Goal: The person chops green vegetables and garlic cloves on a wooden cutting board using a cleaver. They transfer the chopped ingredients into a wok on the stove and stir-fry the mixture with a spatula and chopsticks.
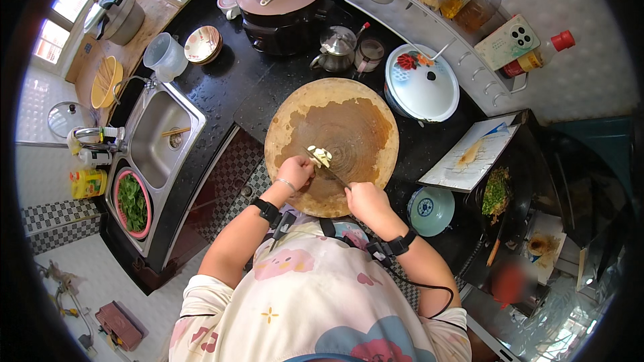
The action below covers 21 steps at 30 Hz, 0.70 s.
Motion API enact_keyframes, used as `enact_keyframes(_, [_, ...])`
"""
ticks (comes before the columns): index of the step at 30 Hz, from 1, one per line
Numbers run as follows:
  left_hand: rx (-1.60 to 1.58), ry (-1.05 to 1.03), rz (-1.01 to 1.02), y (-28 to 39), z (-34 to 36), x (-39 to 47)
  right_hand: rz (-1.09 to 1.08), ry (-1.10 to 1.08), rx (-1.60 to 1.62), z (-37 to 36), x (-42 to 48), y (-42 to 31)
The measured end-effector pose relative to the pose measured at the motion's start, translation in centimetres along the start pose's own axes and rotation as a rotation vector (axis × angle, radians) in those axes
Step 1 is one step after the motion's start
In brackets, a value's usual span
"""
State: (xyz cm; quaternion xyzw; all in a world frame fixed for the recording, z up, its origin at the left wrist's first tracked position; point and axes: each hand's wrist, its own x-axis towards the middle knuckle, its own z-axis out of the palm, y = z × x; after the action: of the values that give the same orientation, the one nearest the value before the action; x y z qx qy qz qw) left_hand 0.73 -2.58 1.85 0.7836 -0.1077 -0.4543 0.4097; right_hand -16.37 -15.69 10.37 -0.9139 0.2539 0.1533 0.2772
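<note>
A round wooden chopping block [347, 125] with a damp, darker middle lies in front of me. My right hand [368, 204] is closed around the handle of a kitchen knife [328, 170], whose blade points up and to the left. My left hand [296, 173] has its fingers bent at the blade's left side, pressed to a small pale piece that is mostly hidden. Pale slices, which look like garlic [320, 155], lie in a little heap by the blade, near the middle of the block.
Right of the block are a lidded enamel pot [422, 85], a blue-green bowl [436, 211] and a wok [518, 201] holding chopped green food. At the left, a steel sink [156, 130] adjoins a pink basket of leafy greens [132, 203]. A teapot [336, 50] stands behind the block.
</note>
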Motion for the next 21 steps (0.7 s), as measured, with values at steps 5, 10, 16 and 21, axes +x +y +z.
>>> enact_keyframes(5, [0.063,0.149,0.221,-2.9,-4.0,2.1,-0.223,0.221,-0.389,-0.2,-0.5,2.3])
enact_keyframes(10, [0.358,-0.181,0.435,4.2,-5.5,-1.3,-0.489,0.379,-0.71,-2.1,0.0,2.7])
enact_keyframes(16, [0.639,-0.29,0.537,7.4,-3.6,-1.4,-0.592,0.43,-0.812,-2.7,0.6,1.6])
enact_keyframes(21, [0.694,-0.219,0.558,5.4,-3.2,0.9,-0.613,0.431,-0.832,-3.0,0.6,1.2])
